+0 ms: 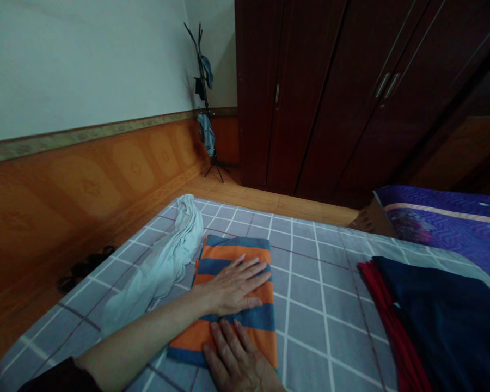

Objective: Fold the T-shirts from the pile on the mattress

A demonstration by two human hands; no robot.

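Observation:
A folded cloth garment (216, 253) with orange and blue-grey stripes lies flat on the bed (304, 294), which has a grey checked cover. My left hand (239, 286) rests flat across its middle, fingers spread toward the right edge. Just below, my right hand (239, 359) presses palm-down on the near part of the garment, with its fingers pointing away from me. Neither hand grips anything. To the left of the garment, a crumpled pale white cloth (163, 267) stretches along the bed.
Folded dark blue and red clothes (441, 305) lie at the bed's right. Beyond them is a purple quilted cover (453, 218). A dark wooden wardrobe (302, 98) and a coat stand (206, 103) are at the back. Shoes (84, 267) sit on the floor at left.

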